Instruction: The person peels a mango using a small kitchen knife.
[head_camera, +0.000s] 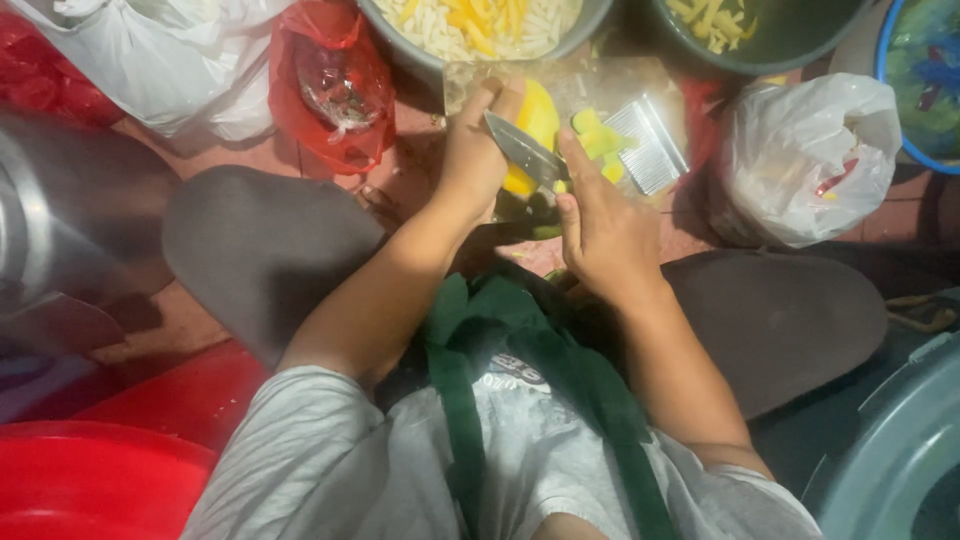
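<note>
My left hand (468, 150) grips a peeled yellow fruit (538, 115) and holds it upright over a clear cutting board (655, 85). My right hand (605, 235) is closed on a knife (522, 150). The grey blade points up and to the left and lies against the fruit's lower side. A cut yellow-green piece (598, 135) sits by my right fingertips. A ridged metal cutter (652, 148) lies on the board just right of it.
A grey bowl (400, 35) of pale and yellow strips and a dark bowl (790, 45) stand beyond the board. White bags (810, 160) (170, 60), a red bag (335, 85), a metal pot (60, 210), a red basin (90, 480) and a grey tub (890, 450) ring my knees.
</note>
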